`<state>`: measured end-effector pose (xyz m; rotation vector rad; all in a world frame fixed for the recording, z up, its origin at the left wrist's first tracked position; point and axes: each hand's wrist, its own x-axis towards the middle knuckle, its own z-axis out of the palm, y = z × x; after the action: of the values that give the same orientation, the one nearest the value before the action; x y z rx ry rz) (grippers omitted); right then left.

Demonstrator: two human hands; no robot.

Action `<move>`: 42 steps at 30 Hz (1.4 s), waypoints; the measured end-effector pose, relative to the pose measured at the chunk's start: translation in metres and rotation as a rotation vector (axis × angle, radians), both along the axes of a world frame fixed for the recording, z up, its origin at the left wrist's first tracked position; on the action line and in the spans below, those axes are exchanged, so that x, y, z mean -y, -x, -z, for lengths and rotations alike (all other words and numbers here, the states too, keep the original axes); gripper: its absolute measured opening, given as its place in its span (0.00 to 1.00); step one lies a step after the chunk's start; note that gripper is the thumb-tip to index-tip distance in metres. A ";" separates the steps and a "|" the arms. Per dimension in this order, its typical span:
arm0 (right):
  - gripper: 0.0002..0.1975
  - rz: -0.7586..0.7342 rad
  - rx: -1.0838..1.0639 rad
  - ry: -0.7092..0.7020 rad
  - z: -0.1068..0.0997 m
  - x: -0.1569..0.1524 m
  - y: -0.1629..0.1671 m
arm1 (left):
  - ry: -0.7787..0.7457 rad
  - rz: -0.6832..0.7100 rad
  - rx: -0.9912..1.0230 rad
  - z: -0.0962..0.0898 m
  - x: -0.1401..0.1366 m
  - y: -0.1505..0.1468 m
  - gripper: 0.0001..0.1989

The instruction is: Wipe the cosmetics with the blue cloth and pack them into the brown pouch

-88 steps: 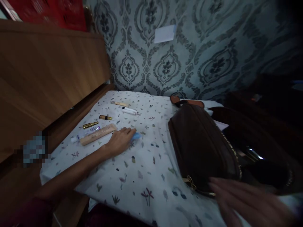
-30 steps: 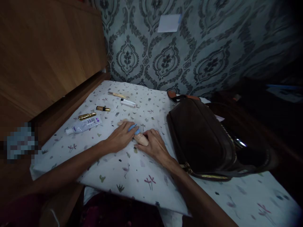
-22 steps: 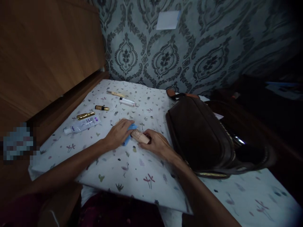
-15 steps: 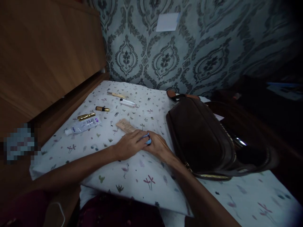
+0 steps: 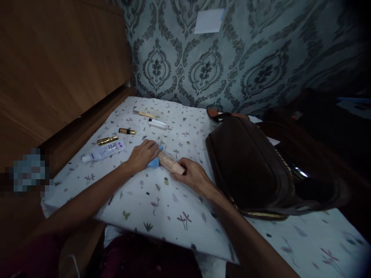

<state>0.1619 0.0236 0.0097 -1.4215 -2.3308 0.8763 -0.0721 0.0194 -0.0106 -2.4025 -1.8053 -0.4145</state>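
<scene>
So, beige tube [image 5: 168,161]: it was on a slant between the left hand [image 5: 143,155] and the right hand [image 5: 193,175], with small writing on its side. I could not tell if it touched the sheet [image 5: 171,216] below.
Left hand: its fingers were close together, bent over the blue cloth [image 5: 153,163] and the far end of the tube. The tips were hidden.
Right hand: its thumb and fingers were clamped on the near end of the tube.
Blue cloth: it poked out from under the left hand, right by the tube.
Little things on the left: a clear and purple squeeze tube [image 5: 104,151] lay just beside a gold stick [image 5: 108,140]. A black and gold stick [image 5: 126,131] lay a bit farther back.
Little things at the back: a brush [image 5: 144,114] lay near a white pen-like stick [image 5: 158,124] with a black end.
Brown bag [image 5: 243,166]: it sat on the sheet to the right of both hands, with a gold zip along its edge. Something shiny [image 5: 300,172] showed in its dark opening.
Wall [image 5: 162,69]: it had curly gray patterns and a white card [image 5: 210,20] up high.
Wood cabinet [image 5: 66,58]: it stood on the left.
</scene>
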 end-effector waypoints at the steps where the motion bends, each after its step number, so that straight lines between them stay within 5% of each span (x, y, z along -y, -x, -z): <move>1: 0.11 0.003 0.005 0.003 -0.001 0.000 0.000 | 0.000 -0.016 -0.002 0.000 -0.001 0.003 0.16; 10: 0.25 -0.062 -0.075 -0.012 0.005 -0.005 -0.007 | 0.061 -0.035 -0.017 -0.008 -0.001 0.016 0.19; 16: 0.15 -0.023 -0.144 -0.050 0.012 -0.009 -0.008 | 0.263 0.253 0.081 -0.020 -0.001 0.044 0.35; 21: 0.10 0.001 -0.252 -0.001 0.013 -0.011 -0.009 | 0.341 0.330 0.211 -0.021 -0.004 0.052 0.24; 32: 0.21 0.088 -0.515 0.095 0.038 -0.020 -0.009 | 0.213 0.281 0.158 -0.026 -0.001 0.057 0.13; 37: 0.22 0.111 -0.619 0.100 0.036 -0.018 -0.006 | 0.159 0.143 0.033 -0.040 0.000 0.066 0.12; 42: 0.18 0.170 -0.696 0.083 0.032 -0.012 -0.002 | -0.114 0.128 0.152 -0.048 0.008 0.042 0.14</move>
<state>0.1637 0.0357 -0.0218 -1.0819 -1.6479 1.1896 -0.1137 0.0115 0.0379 -2.4749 -1.6378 -0.7106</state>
